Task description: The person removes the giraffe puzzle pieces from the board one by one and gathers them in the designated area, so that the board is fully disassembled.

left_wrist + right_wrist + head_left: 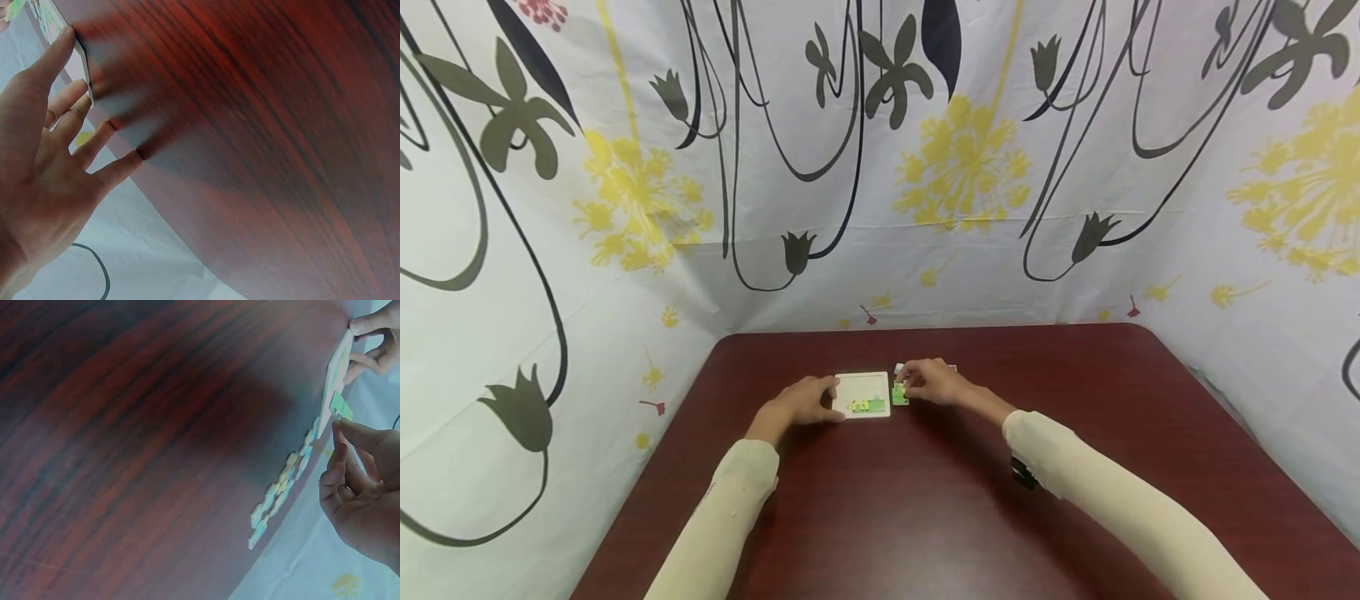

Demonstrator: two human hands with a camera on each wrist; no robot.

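A white puzzle board [861, 386] lies near the far end of the table, with green and yellow pieces [867, 406] set along its lower edge. At the board's left side is my left hand [803, 402]. Its thumb touches the edge by the near corner, and the other fingers spread toward the far corner. My right hand [932, 382] is just right of the board. In the right wrist view it pinches a green puzzle piece [340, 405] between thumb and fingertips, tilted beside the board. Part of that piece is hidden by the fingertips.
Several loose puzzle pieces [275, 494] lie in a staggered row right of the board, partly behind the right hand in the head view. The dark red wooden table [880, 500] has a patterned cloth [880, 192] hanging behind and beside it.
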